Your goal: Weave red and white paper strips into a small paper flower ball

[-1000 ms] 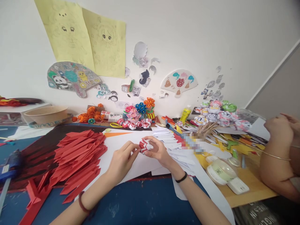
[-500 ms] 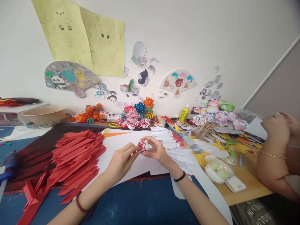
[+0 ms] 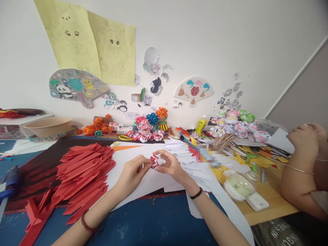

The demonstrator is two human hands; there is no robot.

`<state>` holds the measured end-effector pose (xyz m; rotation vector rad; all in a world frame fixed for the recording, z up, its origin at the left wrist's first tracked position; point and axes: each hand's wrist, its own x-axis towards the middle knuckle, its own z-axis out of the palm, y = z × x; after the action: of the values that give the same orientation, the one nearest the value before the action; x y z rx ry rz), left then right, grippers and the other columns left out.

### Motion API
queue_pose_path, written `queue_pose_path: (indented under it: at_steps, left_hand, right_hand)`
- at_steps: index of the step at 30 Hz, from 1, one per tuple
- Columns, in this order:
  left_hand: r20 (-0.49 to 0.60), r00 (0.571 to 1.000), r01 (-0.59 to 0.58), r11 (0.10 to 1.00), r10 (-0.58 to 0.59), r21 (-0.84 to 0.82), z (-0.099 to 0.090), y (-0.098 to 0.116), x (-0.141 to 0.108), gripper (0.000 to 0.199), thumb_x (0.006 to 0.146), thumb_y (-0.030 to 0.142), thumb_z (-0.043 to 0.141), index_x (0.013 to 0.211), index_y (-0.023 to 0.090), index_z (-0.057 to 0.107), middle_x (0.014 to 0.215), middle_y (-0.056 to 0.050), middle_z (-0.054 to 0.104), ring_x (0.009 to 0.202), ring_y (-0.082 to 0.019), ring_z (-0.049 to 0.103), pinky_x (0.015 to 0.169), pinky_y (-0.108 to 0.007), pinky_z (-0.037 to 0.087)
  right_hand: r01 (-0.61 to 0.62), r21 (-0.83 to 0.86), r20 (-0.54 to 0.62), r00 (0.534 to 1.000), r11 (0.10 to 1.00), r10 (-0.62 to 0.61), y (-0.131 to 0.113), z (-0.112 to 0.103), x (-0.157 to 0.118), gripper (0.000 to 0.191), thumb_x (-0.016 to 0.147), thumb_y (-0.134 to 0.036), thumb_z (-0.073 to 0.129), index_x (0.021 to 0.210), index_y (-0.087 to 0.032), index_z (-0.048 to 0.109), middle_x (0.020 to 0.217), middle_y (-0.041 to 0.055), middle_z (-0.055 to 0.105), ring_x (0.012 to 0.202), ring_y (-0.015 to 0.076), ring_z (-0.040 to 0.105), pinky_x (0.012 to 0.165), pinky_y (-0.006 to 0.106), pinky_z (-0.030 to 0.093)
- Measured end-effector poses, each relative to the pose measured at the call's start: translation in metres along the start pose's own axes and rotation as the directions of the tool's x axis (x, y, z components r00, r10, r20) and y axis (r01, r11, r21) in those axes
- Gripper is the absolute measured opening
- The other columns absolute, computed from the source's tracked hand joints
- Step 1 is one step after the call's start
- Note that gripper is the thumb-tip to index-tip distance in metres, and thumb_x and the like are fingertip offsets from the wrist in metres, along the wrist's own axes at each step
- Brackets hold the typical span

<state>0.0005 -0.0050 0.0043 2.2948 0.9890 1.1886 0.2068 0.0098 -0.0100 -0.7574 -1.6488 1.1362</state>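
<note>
A small red and white folded paper piece point(image 3: 155, 161) is held over the white sheet point(image 3: 128, 177). My right hand point(image 3: 172, 166) grips it from the right between thumb and fingers. From the left, the pinched fingertips of my left hand point(image 3: 135, 172) touch its edge. Folded red paper strips point(image 3: 85, 171) lie in a heap left of my hands. Folded white strips point(image 3: 189, 164) are spread to the right, partly behind my right hand. Several red and white paper balls point(image 3: 153, 136) sit near the wall.
A glue gun point(image 3: 10, 181) lies at the far left, below a round bowl point(image 3: 48, 124). Paper flowers point(image 3: 232, 124) on sticks, a yellow bottle point(image 3: 201, 125) and a clear container point(image 3: 238, 187) stand on the right. Another person's arm point(image 3: 298, 171) rests at the right edge.
The paper piece has turned slightly in my fingers, showing more red on its left side. My left fingers have shifted a little on its edge.
</note>
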Motion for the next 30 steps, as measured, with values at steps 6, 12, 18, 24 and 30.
queue_pose_path:
  at_steps: [6, 12, 18, 24, 30]
  left_hand:
    - [0.023, 1.0, -0.003, 1.0, 0.004, -0.003, 0.0011, -0.0038, 0.0009, 0.014, 0.093, 0.03, 0.054, 0.095, 0.023, 0.066, 0.077, 0.001, 0.059, 0.061, -0.01, 0.048, 0.058, -0.022, 0.037]
    - [0.041, 0.998, -0.041, 0.999, 0.04, 0.025, 0.0009, -0.002, -0.0007, 0.016, 0.095, 0.029, 0.05, 0.095, 0.021, 0.063, 0.079, 0.001, 0.059, 0.061, -0.009, 0.047, 0.058, -0.021, 0.038]
    - [0.079, 0.995, -0.059, 0.998, 0.057, 0.021, -0.0016, 0.0017, -0.002, 0.014, 0.093, 0.025, 0.048, 0.09, 0.02, 0.06, 0.074, 0.002, 0.053, 0.06, -0.009, 0.045, 0.058, -0.02, 0.037]
    - [0.081, 0.996, -0.042, 0.999, 0.042, -0.01, -0.002, 0.0028, -0.0007, 0.017, 0.096, 0.027, 0.047, 0.089, 0.019, 0.059, 0.079, 0.0, 0.057, 0.064, -0.01, 0.048, 0.061, -0.021, 0.039]
    - [0.084, 0.996, -0.012, 0.999, 0.015, -0.036, -0.0034, 0.0029, 0.002, 0.014, 0.092, 0.031, 0.056, 0.088, 0.019, 0.061, 0.079, 0.001, 0.059, 0.062, -0.009, 0.046, 0.059, -0.021, 0.037]
  right_hand:
    - [0.0, -0.027, -0.002, 1.0, 1.0, 0.0, 0.0007, 0.0004, -0.0002, 0.052, 0.068, -0.037, 0.081, 0.115, -0.026, 0.061, 0.126, 0.0067, 0.052, 0.118, 0.0248, 0.049, 0.092, 0.036, 0.049]
    - [0.017, -0.029, 0.012, 1.0, 0.999, -0.017, 0.0019, 0.0011, -0.0001, 0.052, 0.068, -0.036, 0.081, 0.115, -0.026, 0.062, 0.124, 0.0069, 0.053, 0.116, 0.0239, 0.05, 0.092, 0.035, 0.048]
    - [-0.009, -0.006, 0.018, 1.0, 1.0, 0.009, 0.0021, 0.0015, -0.0003, 0.053, 0.065, -0.035, 0.083, 0.113, -0.026, 0.062, 0.123, 0.0072, 0.053, 0.116, 0.0247, 0.049, 0.086, 0.034, 0.05]
    - [0.001, 0.008, 0.027, 1.0, 1.0, -0.002, 0.0006, 0.0011, 0.0002, 0.051, 0.067, -0.034, 0.083, 0.113, -0.026, 0.062, 0.121, 0.0061, 0.056, 0.116, 0.0239, 0.05, 0.092, 0.035, 0.047]
    - [-0.011, 0.024, 0.022, 1.0, 1.0, 0.011, 0.0009, 0.001, -0.0002, 0.052, 0.067, -0.035, 0.083, 0.113, -0.025, 0.062, 0.122, 0.0067, 0.056, 0.117, 0.025, 0.05, 0.096, 0.038, 0.044]
